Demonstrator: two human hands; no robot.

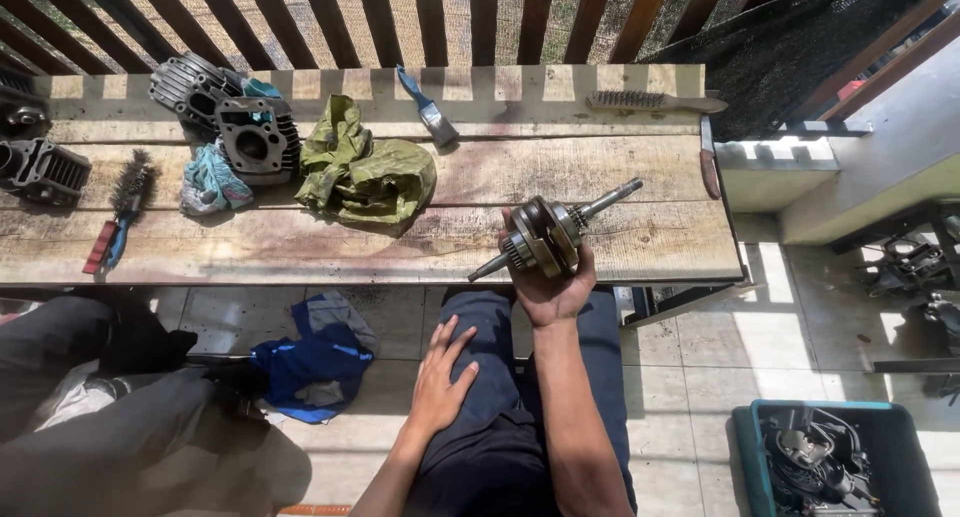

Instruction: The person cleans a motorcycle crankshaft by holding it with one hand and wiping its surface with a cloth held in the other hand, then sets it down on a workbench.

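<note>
Holding a metal crankshaft [553, 235] up over the worktop [620, 247] edge, the right hand [553, 282] grips it from below, seemingly for inspection. The left hand [440, 377] lies open on the thigh. Cleaning would probably need the paintbrush [428, 110] beyond the green rag [365, 167].

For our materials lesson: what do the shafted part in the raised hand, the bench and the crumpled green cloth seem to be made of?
Shafted part: likely steel, grey with glinting machined surfaces.
Bench: bare, stained wood; planks and grain show.
Green cloth: soft fabric, folded and creased, matte.
</note>
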